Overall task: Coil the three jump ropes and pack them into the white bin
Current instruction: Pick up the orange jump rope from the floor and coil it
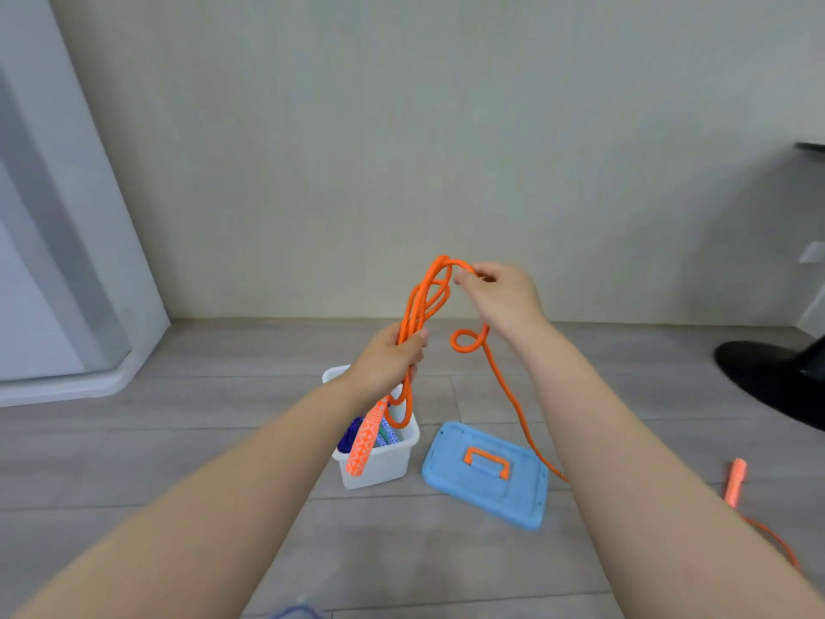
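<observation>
Floor: grey wood-look planks meeting a plain pale wall.
Surroundings: blue lid with an orange handle lies flat just right of the white bin; a black round base sits at far right, cut off by the edge.
Left hand: clenched around gathered loops of the orange rope, above the bin.
Right hand: fingertips pinching the rope's top bend.
Rope: smooth cord, one small curl below the right hand, trailing to the floor behind the right forearm.
Handles: one patterned orange handle hangs against the bin; the other lies on the floor, far right.
Bin contents: blue and patterned shapes, hard to make out.
</observation>
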A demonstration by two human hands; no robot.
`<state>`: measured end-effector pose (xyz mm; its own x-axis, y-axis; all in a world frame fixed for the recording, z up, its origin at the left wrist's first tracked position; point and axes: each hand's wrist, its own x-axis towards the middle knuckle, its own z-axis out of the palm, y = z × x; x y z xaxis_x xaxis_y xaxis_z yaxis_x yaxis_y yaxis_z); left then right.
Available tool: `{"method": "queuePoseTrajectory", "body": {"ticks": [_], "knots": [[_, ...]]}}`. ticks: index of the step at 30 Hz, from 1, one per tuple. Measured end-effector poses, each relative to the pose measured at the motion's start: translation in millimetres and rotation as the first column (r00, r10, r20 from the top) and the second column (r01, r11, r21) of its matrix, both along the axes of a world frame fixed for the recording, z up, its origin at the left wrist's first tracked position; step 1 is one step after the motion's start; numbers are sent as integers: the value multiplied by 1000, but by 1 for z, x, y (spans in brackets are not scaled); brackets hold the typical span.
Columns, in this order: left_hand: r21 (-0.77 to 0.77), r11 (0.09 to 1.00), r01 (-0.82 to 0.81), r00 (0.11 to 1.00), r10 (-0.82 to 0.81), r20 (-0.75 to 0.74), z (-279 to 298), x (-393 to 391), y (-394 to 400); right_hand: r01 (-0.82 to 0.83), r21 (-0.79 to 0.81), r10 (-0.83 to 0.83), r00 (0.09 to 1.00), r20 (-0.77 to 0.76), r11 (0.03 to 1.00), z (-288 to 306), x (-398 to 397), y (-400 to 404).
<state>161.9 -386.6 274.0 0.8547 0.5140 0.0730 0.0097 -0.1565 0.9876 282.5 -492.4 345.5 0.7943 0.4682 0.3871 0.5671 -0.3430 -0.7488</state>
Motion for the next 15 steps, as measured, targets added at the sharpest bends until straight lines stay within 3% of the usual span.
{"method": "queuePoseTrajectory", "body": {"ticks": [4,7,10,15], "knots": [[29,999,-44,990,40,136,27,-12,-17,-50,-13,49,997,-55,999,36,-25,-12],[11,998,-68,979,65,193,43,-24,-30,-135,54,144,964,-223,989,52,-47,-22],[22,995,-99,962,90,258,54,-37,-43,-193,236,274,882,-384,952,58,-71,-33],[168,985,47,963,-90,256,53,-54,-52,-131,616,430,825,-367,777,46,-93,-44]]}}
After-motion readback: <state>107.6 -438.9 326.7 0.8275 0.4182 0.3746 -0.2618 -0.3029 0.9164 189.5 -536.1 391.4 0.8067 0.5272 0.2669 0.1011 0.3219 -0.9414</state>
